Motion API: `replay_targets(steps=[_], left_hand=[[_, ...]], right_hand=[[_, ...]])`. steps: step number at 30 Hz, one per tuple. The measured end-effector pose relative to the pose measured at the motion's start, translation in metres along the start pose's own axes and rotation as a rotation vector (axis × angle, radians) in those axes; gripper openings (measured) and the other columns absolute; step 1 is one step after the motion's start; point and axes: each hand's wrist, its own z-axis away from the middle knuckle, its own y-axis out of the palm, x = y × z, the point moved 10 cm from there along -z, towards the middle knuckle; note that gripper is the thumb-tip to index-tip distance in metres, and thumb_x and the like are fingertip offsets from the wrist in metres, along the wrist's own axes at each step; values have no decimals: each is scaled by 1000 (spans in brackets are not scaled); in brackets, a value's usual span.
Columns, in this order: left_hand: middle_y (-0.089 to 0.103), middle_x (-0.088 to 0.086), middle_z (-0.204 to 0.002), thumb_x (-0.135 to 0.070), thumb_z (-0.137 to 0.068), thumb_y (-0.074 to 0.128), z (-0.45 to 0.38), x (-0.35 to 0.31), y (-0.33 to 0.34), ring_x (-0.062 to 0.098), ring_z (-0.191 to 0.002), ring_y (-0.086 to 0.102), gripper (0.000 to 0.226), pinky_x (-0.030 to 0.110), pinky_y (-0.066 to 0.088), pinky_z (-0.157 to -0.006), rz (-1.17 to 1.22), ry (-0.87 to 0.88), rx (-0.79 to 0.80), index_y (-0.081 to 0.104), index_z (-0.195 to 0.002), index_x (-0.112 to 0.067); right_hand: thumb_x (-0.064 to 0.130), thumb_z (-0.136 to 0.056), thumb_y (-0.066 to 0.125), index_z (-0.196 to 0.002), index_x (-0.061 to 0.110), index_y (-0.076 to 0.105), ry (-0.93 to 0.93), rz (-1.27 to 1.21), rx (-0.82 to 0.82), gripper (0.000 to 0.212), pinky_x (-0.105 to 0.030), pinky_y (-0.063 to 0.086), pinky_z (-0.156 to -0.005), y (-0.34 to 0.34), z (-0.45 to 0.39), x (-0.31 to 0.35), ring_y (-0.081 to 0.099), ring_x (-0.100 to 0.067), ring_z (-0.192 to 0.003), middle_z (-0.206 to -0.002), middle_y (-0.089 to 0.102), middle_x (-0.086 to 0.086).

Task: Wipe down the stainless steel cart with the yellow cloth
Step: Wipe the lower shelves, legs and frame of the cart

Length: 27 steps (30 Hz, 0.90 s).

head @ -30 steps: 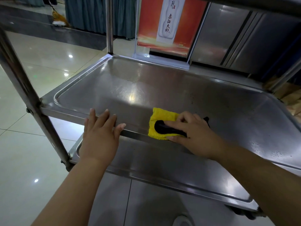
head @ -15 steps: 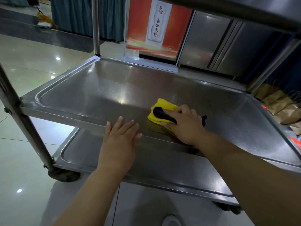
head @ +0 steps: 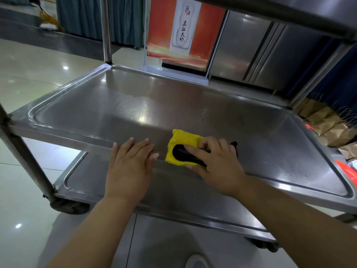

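The stainless steel cart (head: 108, 105) fills the view, with a middle shelf tray in front of me and a lower shelf (head: 173, 194) beneath it. A yellow cloth (head: 183, 139) with a black handle lies flat on the tray near its front rim. My right hand (head: 216, 167) presses down on the cloth, fingers curled over the black handle. My left hand (head: 129, 167) rests flat on the tray's front rim just left of the cloth, fingers together and holding nothing. Small dark specks and water drops dot the tray's right half.
Upright cart posts stand at the far left corner (head: 105, 29) and the near left (head: 21, 155). A red and white sign (head: 183, 29) stands behind the cart. Brown paper bags (head: 328, 126) lie on the right. A caster wheel (head: 67, 206) sits on the tiled floor.
My right hand has drawn the cloth back toward the front rim. My left hand has slid right along the rim, closer to the cloth. The view has shifted right.
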Motion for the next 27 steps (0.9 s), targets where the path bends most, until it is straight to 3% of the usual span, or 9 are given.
replay_targets(steps=[8,11,14,19,22,24,27], left_hand=[[61,-2,-127,-47,-91,23,-13,18,-2,31,-131,40,57,38,7,-111,-17,-23,13,66,-116,-19],[59,-1,-128,-44,-93,28,-18,22,-4,31,-134,37,51,36,5,-111,-27,-33,-5,65,-118,-18],[58,-1,-131,-38,-93,33,-19,23,-6,30,-136,33,45,36,4,-111,-16,-43,-7,64,-119,-18],[49,-4,-139,-36,-100,32,-20,18,-3,26,-141,22,40,36,-1,-114,-20,-60,51,58,-127,-20],[42,-3,-145,-30,-99,35,-21,11,1,27,-143,15,39,38,-2,-115,-52,-63,93,52,-132,-21],[51,7,-137,-15,-96,48,-23,1,3,37,-138,27,30,44,8,-113,-24,-33,109,60,-123,-13],[66,18,-113,7,-81,63,-22,-13,9,43,-115,54,23,49,24,-101,21,58,71,70,-100,-3]], right_hand=[[59,-87,33,-127,42,44,27,-5,-54,45,-41,42,-67,5,-21,9,50,-26,-79,-95,52,0],[63,-86,26,-133,42,46,54,-56,32,55,-42,37,-76,15,-31,8,45,-27,-88,-103,49,0],[70,-80,14,-140,49,35,74,-67,116,67,-35,27,-83,18,-37,3,36,-21,-98,-112,40,4],[64,-91,35,-141,55,24,94,-69,193,52,-31,26,-91,19,-35,-18,31,-18,-104,-115,32,8],[63,-90,36,-140,58,22,126,-53,202,52,-31,27,-92,15,-25,-29,31,-17,-105,-112,28,10],[63,-91,35,-141,57,21,119,-47,226,52,-31,26,-94,16,-19,-29,30,-17,-107,-109,23,11],[62,-92,34,-141,57,19,93,-72,254,52,-32,25,-94,16,-12,-28,27,-15,-106,-108,21,12]])
